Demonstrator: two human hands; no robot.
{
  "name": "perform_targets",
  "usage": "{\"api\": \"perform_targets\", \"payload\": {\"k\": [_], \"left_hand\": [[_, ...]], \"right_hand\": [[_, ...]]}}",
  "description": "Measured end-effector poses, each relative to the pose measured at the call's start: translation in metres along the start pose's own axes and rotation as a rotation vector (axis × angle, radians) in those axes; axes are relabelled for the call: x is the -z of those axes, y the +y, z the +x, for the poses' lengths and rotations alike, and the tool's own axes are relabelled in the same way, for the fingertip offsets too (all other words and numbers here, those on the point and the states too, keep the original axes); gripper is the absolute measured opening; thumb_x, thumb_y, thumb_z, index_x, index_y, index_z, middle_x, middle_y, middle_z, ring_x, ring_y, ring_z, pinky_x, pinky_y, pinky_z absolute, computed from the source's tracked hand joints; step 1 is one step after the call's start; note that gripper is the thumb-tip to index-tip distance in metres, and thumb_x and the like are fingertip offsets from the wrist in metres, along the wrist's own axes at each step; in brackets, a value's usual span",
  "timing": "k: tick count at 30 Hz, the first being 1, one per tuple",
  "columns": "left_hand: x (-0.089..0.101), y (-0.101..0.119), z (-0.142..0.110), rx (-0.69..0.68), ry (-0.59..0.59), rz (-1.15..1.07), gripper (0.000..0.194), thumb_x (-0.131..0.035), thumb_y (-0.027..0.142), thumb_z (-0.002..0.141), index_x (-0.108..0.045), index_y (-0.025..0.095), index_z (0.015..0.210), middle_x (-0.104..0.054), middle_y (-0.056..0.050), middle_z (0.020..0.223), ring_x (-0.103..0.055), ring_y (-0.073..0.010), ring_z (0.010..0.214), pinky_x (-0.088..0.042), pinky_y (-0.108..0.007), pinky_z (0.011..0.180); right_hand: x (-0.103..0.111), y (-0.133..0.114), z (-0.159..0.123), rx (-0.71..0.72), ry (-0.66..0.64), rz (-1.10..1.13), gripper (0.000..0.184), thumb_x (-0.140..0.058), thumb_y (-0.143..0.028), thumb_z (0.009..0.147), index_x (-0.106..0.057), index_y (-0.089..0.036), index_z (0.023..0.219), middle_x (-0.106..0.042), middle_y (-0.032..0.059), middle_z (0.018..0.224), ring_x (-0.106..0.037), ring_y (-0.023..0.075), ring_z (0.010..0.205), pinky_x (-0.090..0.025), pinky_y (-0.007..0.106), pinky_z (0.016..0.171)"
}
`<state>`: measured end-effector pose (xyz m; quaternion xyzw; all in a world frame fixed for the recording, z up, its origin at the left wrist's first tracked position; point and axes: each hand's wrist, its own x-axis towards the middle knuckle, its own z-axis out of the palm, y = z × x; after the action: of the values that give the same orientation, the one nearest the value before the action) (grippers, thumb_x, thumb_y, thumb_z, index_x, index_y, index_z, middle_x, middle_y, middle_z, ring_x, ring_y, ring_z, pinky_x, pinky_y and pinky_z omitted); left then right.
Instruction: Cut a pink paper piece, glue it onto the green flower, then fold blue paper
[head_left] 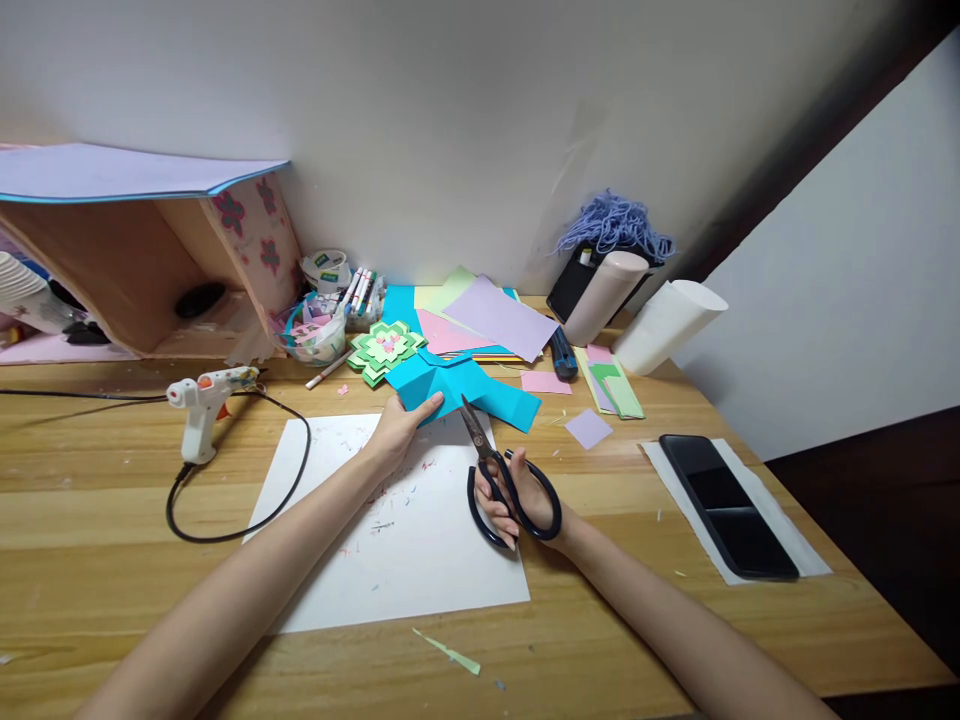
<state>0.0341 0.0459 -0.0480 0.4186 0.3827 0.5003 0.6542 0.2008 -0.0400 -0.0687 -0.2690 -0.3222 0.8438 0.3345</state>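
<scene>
My left hand (397, 432) pinches a folded piece of blue paper (459, 385) at its left end, thumb on top. Black-handled scissors (481, 447) are in my right hand (521, 498), fingers through the handle loops. The blades meet the lower edge of the blue paper near its middle; how far apart they are is hard to make out. Beneath both hands lies a white sheet (405, 540) with small coloured specks on it. Just behind the blue paper sits a layered green paper flower (386, 350), partly covered by it.
A white glue gun (206, 405) with a looped black cable stands at left. Coloured paper sheets (499, 312) lie by the wall, beside a utility knife (562, 355). A phone (727, 505) rests at right. A thin green paper strip (448, 652) lies near the front.
</scene>
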Motion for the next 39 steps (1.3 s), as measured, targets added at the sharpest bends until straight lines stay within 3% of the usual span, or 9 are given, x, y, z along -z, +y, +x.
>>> {"api": "perform_targets", "payload": {"k": [20,30,39], "left_hand": [[0.0,-0.002,0.001,0.035,-0.016,-0.079,0.051,-0.076,0.031,0.059,-0.061,0.013,0.105,-0.062,-0.014,0.112,-0.058,-0.027,0.102,-0.041,-0.042,0.095],[0.0,-0.002,0.0,0.021,-0.041,-0.053,0.049,-0.075,0.032,0.061,-0.061,0.014,0.104,-0.065,-0.012,0.107,-0.061,-0.0252,0.096,-0.042,-0.042,0.092],[-0.001,-0.001,-0.001,0.027,-0.039,-0.073,0.052,-0.076,0.031,0.059,-0.06,0.015,0.106,-0.062,-0.013,0.112,-0.059,-0.0273,0.101,-0.041,-0.044,0.094]], "right_hand": [[0.021,0.015,0.007,0.011,-0.123,0.087,0.062,-0.045,-0.079,0.058,-0.042,-0.018,0.068,-0.045,-0.0087,0.043,-0.038,0.0058,0.024,-0.04,0.019,0.024],[0.007,0.009,0.002,0.034,-0.077,0.064,0.068,-0.04,-0.083,0.055,-0.044,-0.016,0.068,-0.046,-0.0074,0.043,-0.041,0.0052,0.026,-0.043,0.02,0.028],[0.025,0.019,0.009,-0.006,-0.226,0.175,0.065,-0.042,-0.081,0.057,-0.043,-0.017,0.068,-0.049,-0.0073,0.044,-0.043,0.0066,0.025,-0.043,0.021,0.026]]}}
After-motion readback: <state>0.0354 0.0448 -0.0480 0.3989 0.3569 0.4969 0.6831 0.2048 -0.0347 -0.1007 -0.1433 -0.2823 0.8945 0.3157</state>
